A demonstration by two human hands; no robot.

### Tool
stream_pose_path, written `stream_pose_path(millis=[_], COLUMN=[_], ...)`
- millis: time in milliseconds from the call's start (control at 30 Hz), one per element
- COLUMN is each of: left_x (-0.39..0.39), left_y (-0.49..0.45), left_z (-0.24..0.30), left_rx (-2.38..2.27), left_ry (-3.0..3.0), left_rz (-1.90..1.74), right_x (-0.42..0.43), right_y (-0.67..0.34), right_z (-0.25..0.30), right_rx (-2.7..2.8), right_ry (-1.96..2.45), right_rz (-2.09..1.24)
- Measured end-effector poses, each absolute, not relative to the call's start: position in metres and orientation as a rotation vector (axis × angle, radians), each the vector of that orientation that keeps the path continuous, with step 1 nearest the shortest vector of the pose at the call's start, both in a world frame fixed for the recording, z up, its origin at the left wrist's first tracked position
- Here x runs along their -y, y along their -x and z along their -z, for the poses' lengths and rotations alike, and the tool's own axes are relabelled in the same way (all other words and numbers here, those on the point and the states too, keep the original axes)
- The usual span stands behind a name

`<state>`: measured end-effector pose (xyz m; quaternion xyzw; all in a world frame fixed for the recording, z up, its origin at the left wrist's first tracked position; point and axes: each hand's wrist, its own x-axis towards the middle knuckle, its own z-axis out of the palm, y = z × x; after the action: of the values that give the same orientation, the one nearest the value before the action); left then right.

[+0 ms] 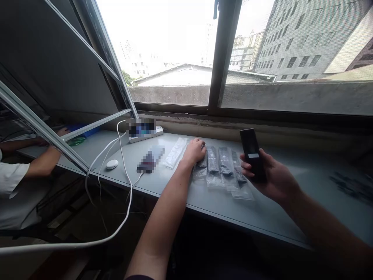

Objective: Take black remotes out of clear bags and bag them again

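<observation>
In the head view my right hand (272, 173) is raised over the table and holds a slim black handheld device (253, 153) with a small white label. Its exact kind does not show. My left hand (196, 151) lies with curled fingers on the leftmost dark item in a clear plastic bag (200, 171), covering much of it. To the right of that hand, more black long items in clear bags lie side by side: one bagged item (213, 163), another (225, 163), and a third (239, 175) partly behind my right hand.
A clear plastic bag (175, 153) and a blurred-out phone-like thing (150, 158) on a white cable (129, 194) lie left. A white round object (112, 164) and power strip (145, 136) sit nearby. Beyond a metal frame (37, 124) is another person's arm (43, 163).
</observation>
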<state>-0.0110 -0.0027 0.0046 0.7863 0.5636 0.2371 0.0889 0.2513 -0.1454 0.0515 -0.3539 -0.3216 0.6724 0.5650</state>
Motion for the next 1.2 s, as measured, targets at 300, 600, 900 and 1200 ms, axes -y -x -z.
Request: stream_pose_path(millis=[300,600,900,1200], left_x=[0.001,0.001,-0.001,-0.001], left_y=[0.012,0.011,0.012,0.012], left_z=[-0.003,-0.002,-0.001,0.000], left_rx=[-1.666,-1.670,-1.672,-1.683], left_ry=[-2.344,-2.340,-2.343,-2.333], left_rz=[-0.716,-0.713,-0.715,-0.723], right_x=[0.145,0.148,0.166,0.157], right_y=[-0.254,-0.255,-0.235,-0.248], right_z=[-0.051,-0.038,-0.056,-0.038], right_rx=[0.743,1.089,1.418,1.355], right_ry=[0.893,0.943,0.870,0.985], right_rz=[-1.592,-1.240,-0.761,-0.711])
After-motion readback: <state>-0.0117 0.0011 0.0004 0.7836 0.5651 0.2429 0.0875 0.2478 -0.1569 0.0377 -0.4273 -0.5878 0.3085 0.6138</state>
